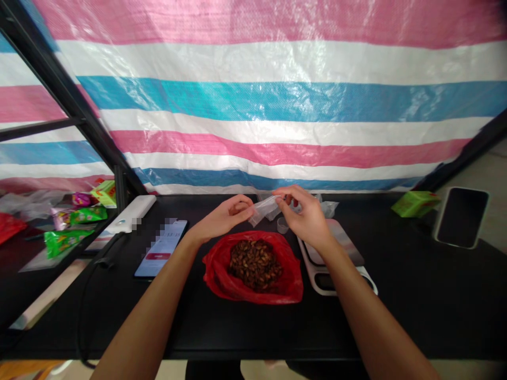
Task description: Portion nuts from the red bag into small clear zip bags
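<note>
Clear plastic bag (264, 208) stretches between both hands at twelve o'clock on a black table (396, 316). The left hand (225, 216) is curled, its fingertips closed on the bag's near end. The right hand (304, 214) pinches the far end between thumb and forefinger, its other fingers bent. Just below, a small clear cup (282, 225) stands. At six o'clock, a red plastic bag (216, 274) holds a heap of dark brown pieces (255, 264). A white scale (311, 269) lies under the right wrist at four o'clock.
</note>
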`<action>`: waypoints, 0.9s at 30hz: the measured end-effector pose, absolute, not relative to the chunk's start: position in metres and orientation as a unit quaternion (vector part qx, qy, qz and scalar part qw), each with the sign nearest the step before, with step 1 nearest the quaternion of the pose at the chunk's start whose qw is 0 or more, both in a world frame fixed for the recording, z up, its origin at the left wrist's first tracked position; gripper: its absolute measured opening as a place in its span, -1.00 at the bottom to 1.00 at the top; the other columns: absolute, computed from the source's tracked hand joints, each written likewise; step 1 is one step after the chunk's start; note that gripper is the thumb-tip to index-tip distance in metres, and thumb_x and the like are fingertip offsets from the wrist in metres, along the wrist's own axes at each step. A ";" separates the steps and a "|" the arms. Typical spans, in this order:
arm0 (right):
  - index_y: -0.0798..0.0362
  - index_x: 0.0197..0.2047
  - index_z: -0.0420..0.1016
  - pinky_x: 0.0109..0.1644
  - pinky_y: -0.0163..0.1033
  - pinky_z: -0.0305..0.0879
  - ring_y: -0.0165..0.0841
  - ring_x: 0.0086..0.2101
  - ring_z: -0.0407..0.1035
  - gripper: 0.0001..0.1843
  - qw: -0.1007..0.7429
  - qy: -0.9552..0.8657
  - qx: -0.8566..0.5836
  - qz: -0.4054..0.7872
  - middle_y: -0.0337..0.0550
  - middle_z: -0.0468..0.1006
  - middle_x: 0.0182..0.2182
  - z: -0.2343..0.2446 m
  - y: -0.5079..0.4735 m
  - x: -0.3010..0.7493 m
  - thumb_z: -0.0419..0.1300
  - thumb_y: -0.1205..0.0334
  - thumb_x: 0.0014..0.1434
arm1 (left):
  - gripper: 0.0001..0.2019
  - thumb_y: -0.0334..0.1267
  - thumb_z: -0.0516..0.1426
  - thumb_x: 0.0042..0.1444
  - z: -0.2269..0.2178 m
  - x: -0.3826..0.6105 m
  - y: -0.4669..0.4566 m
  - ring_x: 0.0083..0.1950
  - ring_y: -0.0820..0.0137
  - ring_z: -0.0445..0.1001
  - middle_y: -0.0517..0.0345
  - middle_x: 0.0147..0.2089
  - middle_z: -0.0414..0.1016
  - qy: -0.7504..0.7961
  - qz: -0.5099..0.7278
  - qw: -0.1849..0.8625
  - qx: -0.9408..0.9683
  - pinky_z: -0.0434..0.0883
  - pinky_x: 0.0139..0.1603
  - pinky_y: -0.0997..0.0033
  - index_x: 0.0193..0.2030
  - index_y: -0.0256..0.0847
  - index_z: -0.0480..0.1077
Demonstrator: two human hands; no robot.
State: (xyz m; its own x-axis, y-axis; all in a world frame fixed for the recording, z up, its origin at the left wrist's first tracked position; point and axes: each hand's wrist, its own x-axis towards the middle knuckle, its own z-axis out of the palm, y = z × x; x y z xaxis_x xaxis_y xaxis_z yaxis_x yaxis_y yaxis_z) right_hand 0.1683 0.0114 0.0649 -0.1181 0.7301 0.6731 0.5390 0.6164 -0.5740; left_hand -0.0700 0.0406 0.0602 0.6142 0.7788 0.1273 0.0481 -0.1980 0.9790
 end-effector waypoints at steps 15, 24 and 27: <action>0.07 -0.01 0.59 0.03 0.01 0.35 -0.05 -0.10 0.44 -0.54 0.424 -0.585 -0.677 -0.136 0.11 0.53 -0.08 0.048 0.034 0.236 0.09 0.39 0.03 | -0.70 -0.01 0.02 0.36 0.041 -0.076 0.058 -0.27 0.32 0.47 0.09 -0.24 0.57 0.447 0.328 0.304 0.775 0.33 -0.25 0.36 -0.18 -0.18 0.41; -0.01 0.03 0.53 -0.06 -0.12 0.41 -0.22 -0.21 0.47 -0.55 0.444 -0.749 -0.492 0.007 -0.06 0.58 -0.08 0.073 0.019 0.212 0.09 0.44 0.09 | -0.69 -0.04 -0.04 0.40 0.055 -0.093 0.057 -0.12 0.17 0.56 0.02 -0.14 0.64 0.568 0.252 0.073 0.780 0.26 -0.22 0.33 -0.16 -0.10 0.47; -0.11 0.15 0.50 -0.10 -0.15 0.45 -0.23 -0.18 0.52 -0.59 0.308 -0.835 -0.438 0.124 -0.11 0.61 -0.02 0.077 -0.008 0.196 0.14 0.33 0.26 | -0.68 -0.04 -0.05 0.40 0.061 -0.095 0.055 -0.18 0.21 0.54 0.05 -0.18 0.62 0.567 0.285 0.059 0.771 0.25 -0.22 0.34 -0.19 -0.10 0.46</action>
State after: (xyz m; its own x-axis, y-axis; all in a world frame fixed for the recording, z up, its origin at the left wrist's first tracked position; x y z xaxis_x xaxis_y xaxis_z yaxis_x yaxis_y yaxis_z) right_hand 0.1957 -0.0083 0.0772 -0.4269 0.8084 0.4054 0.6554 0.5854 -0.4772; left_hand -0.0954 0.0545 0.0607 0.1945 0.9076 0.3721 0.8403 -0.3499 0.4142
